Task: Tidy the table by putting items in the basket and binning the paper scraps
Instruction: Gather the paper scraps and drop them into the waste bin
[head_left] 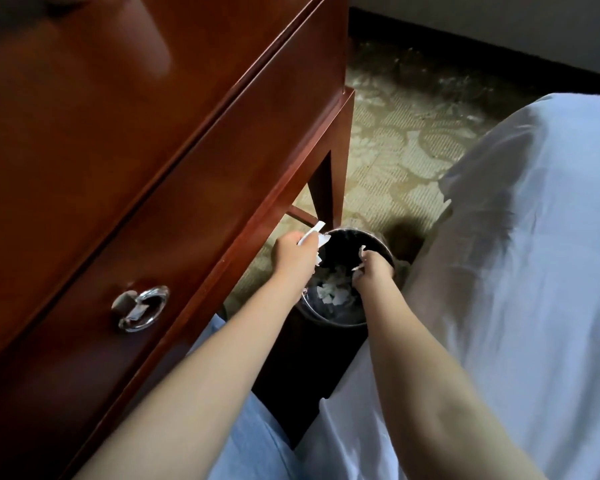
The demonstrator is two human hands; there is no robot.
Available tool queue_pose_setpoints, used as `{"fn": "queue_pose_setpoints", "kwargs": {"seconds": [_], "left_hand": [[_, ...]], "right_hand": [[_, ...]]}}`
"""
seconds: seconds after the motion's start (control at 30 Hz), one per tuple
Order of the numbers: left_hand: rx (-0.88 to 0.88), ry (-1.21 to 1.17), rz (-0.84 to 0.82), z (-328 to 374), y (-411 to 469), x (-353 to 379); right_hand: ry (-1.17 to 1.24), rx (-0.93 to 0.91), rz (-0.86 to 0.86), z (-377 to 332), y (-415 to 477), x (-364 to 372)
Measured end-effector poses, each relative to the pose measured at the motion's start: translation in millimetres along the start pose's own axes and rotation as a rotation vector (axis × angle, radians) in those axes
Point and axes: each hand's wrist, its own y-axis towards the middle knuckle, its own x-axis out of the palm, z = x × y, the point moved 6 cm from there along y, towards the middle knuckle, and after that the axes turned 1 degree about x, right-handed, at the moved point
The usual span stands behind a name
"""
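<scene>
Head view: tight gap at the bin [333, 321]

Left hand [293, 252] clutches paper scraps [313, 233] over the left rim; right hand [373, 268] grips more inside the mouth. Desk [153, 150] edge and bed [516, 237] crowd the bin on both sides.

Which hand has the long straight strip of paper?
The left hand, beside the reddish wooden table: a long white paper strip sticks up from its fingers. The right hand grips only small crumpled scraps.
</scene>
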Motion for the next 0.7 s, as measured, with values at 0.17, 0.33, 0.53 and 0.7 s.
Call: {"fn": "queue_pose_setpoints", "kwargs": {"seconds": [0.17, 0.33, 0.53, 0.7], "left_hand": [[-0.03, 0.006, 0.009, -6, 16, 5], [-0.094, -0.024, 0.028, -13, 21, 18], [-0.303, -0.132, -0.005, -31, 19, 48], [-0.548, -0.186, -0.098, -75, 48, 83]], "right_hand": [[0.016, 0.149, -0.162, 14, 1, 9], [0.074, 0.203, -0.206, 22, 5, 17], [0.116, 0.121, -0.153, 22, 0, 17], [0.072, 0.244, -0.175, 34, 4, 13]]}}
